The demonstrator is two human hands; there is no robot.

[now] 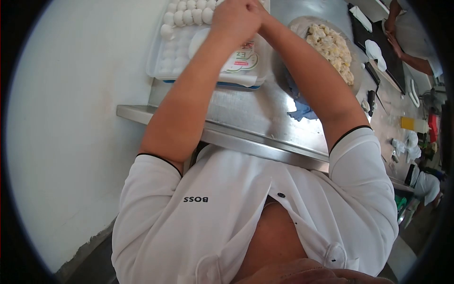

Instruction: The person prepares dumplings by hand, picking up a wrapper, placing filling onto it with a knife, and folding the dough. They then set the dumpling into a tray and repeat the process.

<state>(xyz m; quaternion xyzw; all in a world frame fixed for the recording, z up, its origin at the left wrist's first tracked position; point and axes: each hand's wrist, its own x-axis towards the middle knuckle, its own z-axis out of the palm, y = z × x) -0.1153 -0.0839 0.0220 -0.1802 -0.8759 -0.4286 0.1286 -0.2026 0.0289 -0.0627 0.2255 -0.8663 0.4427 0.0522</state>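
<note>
Both my arms reach to the top edge of the view, where my hands meet above a plastic tray [153,59]. My left hand [237,22] is closed, its fingers curled, and what it may hold is hidden. Beside it, my right hand [255,5] is mostly cut off by the frame edge, so its fingers cannot be made out. Rows of white round pieces [187,18] lie in the tray's upper part. A clear plastic piece with a printed label [244,60] sits on the tray under my left forearm.
Right of the tray is a large bowl [298,26] of pale, chunky food [333,52], with a blue cloth [302,110] below. Knives [371,102], a yellow bottle [412,124] and a dark board lie farther right. Another person's hands [395,42] are at upper right. A wall [75,94] stands left.
</note>
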